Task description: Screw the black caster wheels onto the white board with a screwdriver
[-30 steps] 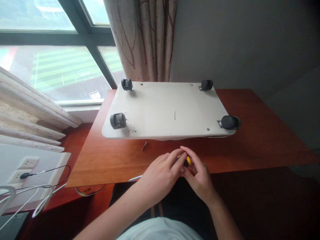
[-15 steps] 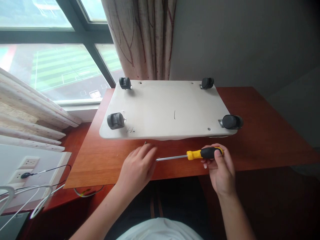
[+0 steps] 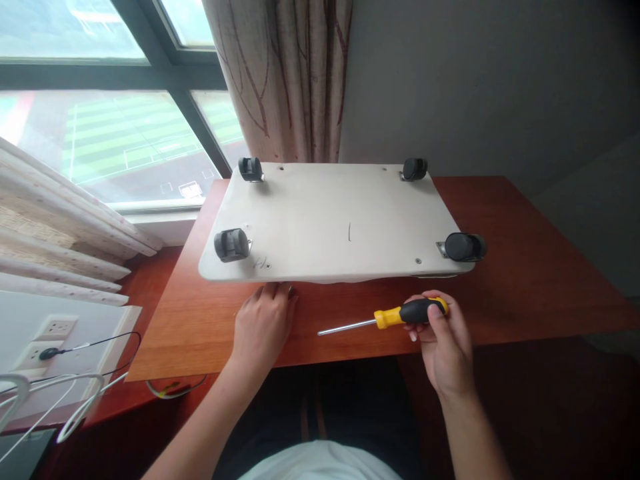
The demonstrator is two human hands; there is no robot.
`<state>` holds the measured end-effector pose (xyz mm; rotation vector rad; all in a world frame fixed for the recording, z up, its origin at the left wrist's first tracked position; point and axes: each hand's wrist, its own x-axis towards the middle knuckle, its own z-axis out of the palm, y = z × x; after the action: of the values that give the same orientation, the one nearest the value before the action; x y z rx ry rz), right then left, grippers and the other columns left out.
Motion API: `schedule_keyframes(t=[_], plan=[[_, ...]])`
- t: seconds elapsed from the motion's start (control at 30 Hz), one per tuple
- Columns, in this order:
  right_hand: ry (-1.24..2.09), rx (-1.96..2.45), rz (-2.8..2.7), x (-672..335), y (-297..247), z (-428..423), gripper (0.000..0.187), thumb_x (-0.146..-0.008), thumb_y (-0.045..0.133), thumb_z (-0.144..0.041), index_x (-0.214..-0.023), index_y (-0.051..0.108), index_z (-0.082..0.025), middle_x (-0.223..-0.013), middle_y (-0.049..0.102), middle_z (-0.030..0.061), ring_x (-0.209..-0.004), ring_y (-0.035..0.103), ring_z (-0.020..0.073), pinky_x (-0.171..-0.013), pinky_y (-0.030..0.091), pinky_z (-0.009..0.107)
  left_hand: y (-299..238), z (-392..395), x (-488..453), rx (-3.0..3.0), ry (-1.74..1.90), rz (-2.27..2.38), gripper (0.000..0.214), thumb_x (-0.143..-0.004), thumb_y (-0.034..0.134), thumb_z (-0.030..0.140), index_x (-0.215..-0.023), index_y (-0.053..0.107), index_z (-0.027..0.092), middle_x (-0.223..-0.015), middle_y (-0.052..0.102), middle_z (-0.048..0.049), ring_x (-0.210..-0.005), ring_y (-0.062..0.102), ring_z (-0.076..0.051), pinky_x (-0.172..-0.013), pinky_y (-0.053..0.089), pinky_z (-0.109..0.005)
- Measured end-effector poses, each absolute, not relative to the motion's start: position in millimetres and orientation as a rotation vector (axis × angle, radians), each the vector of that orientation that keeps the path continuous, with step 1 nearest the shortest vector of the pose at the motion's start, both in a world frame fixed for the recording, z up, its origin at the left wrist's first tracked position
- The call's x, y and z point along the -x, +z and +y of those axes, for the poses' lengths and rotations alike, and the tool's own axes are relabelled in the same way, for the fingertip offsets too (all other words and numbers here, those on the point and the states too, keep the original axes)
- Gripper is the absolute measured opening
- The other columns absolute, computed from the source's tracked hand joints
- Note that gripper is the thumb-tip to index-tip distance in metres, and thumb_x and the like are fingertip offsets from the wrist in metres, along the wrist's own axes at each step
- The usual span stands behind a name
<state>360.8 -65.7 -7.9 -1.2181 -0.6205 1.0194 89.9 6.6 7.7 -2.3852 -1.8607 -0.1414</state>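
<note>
My right hand point(image 3: 444, 343) is wrapped round the yellow and black handle of a screwdriver point(image 3: 387, 318), its bare metal shaft pointing left over the table. On the table, just before the front edge of a white board point(image 3: 320, 213), my left hand point(image 3: 263, 319) rests palm down with its fingers curled under. Those fingertips are hidden, and a tiny shiny bit shows beside them, too small to name. The board lies with black casters up: a front left caster point(image 3: 231, 245), a front right caster point(image 3: 465, 247), a back left caster point(image 3: 250, 169) and a back right caster point(image 3: 415, 169).
The board lies on a reddish-brown wooden table point(image 3: 525, 267). A window point(image 3: 125, 133) and curtains point(image 3: 285, 80) stand behind and to the left. At the lower left are a wall socket point(image 3: 57, 327) with a black plug and white cables point(image 3: 75, 407).
My left hand has moved left and away from the screwdriver's tip, down to the table by the board's edge. The screwdriver's tip has dipped slightly toward me.
</note>
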Motion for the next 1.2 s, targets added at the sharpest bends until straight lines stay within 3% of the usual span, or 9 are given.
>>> schedule_keyframes(t=[0.37, 0.53, 0.67, 0.77, 0.83, 0.93, 1.07, 1.2], plan=[[1.036, 1.201, -0.679, -362.8, 5.1, -65.5, 0.025, -0.092, 0.064, -0.039, -0.11, 0.059, -0.025, -0.101, 0.065, 0.0054, -0.067, 0.06, 0.0126, -0.051, 0.047, 0.024, 4.0, 4.2, -83.0, 2.639, -0.098, -1.838, 0.03, -0.094, 0.047, 0.007, -0.114, 0.067, 0.016, -0.106, 0.068, -0.0128, -0.092, 0.069, -0.028, -0.069, 0.053, -0.034], [0.961, 1.217, -0.768, -377.1, 53.4, -51.2, 0.028, -0.085, 0.071, -0.045, -0.105, 0.064, -0.027, -0.099, 0.067, 0.0077, -0.073, 0.064, 0.0186, -0.048, 0.046, 0.027, 52.1, -6.7, -70.9, 3.28, -0.672, -1.789, 0.017, -0.098, 0.049, 0.019, -0.102, 0.066, 0.021, -0.095, 0.069, -0.0047, -0.073, 0.064, -0.014, -0.064, 0.052, -0.025], [0.675, 1.22, -0.975, -383.3, 124.0, -20.1, 0.024, -0.076, 0.077, -0.052, -0.092, 0.071, -0.035, -0.091, 0.069, 0.0121, -0.076, 0.065, 0.0297, -0.042, 0.041, 0.037, 113.7, 20.4, -56.4, 3.162, -1.199, -1.755, 0.011, -0.093, 0.06, 0.027, -0.098, 0.07, 0.026, -0.09, 0.072, -0.0031, -0.072, 0.066, -0.017, -0.064, 0.057, -0.03], [0.538, 1.104, -1.202, -382.4, 171.4, 20.2, 0.022, -0.08, 0.076, -0.048, -0.095, 0.07, -0.034, -0.092, 0.073, 0.01, -0.07, 0.065, 0.0247, -0.049, 0.043, 0.039, 146.2, 78.3, -49.6, 2.852, -1.538, -1.74, 0.015, -0.085, 0.072, 0.032, -0.1, 0.072, 0.031, -0.094, 0.073, -0.0006, -0.079, 0.069, -0.02, -0.069, 0.061, -0.036], [0.508, 1.002, -1.35, -380.6, 192.1, 56.4, 0.02, -0.084, 0.075, -0.04, -0.1, 0.069, -0.03, -0.092, 0.075, 0.0065, -0.072, 0.067, 0.0205, -0.058, 0.046, 0.04, 154.2, 129.0, -49.3, 2.751, -1.705, -1.704, 0.026, -0.085, 0.071, 0.029, -0.11, 0.072, 0.025, -0.097, 0.074, -0.0025, -0.081, 0.07, -0.019, -0.078, 0.061, -0.038], [0.485, 0.962, -1.449, -373.6, 207.3, 119.9, 0.017, -0.091, 0.064, -0.031, -0.106, 0.064, -0.024, -0.088, 0.074, -0.0006, -0.071, 0.067, 0.014, -0.062, 0.045, 0.037, 148.4, 204.8, -52.8, 2.819, -1.494, -1.811, 0.026, -0.081, 0.071, 0.023, -0.104, 0.073, 0.011, -0.09, 0.074, -0.0072, -0.084, 0.071, -0.021, -0.081, 0.058, -0.036], [0.412, 0.958, -1.483, -352.4, 208.9, 198.9, 0.019, -0.089, 0.063, -0.032, -0.101, 0.057, -0.017, -0.079, 0.068, -0.0056, -0.058, 0.064, 0.0074, -0.055, 0.043, 0.025, 130.6, 274.3, -57.6, 2.817, -1.047, -1.866, 0.02, -0.071, 0.074, 0.019, -0.089, 0.076, 0.011, -0.083, 0.073, -0.007, -0.08, 0.069, -0.021, -0.08, 0.056, -0.033], [0.422, 0.943, -1.532, -326.6, 198.7, 249.9, 0.021, -0.088, 0.061, -0.029, -0.1, 0.053, -0.013, -0.071, 0.056, -0.0118, -0.052, 0.06, 0.0038, -0.049, 0.042, 0.015, 122.4, 303.5, -61.8, 2.808, -0.669, -1.838, 0.021, -0.067, 0.075, 0.015, -0.088, 0.077, 0.012, -0.08, 0.071, -0.004, -0.083, 0.068, -0.021, -0.083, 0.052, -0.03]])
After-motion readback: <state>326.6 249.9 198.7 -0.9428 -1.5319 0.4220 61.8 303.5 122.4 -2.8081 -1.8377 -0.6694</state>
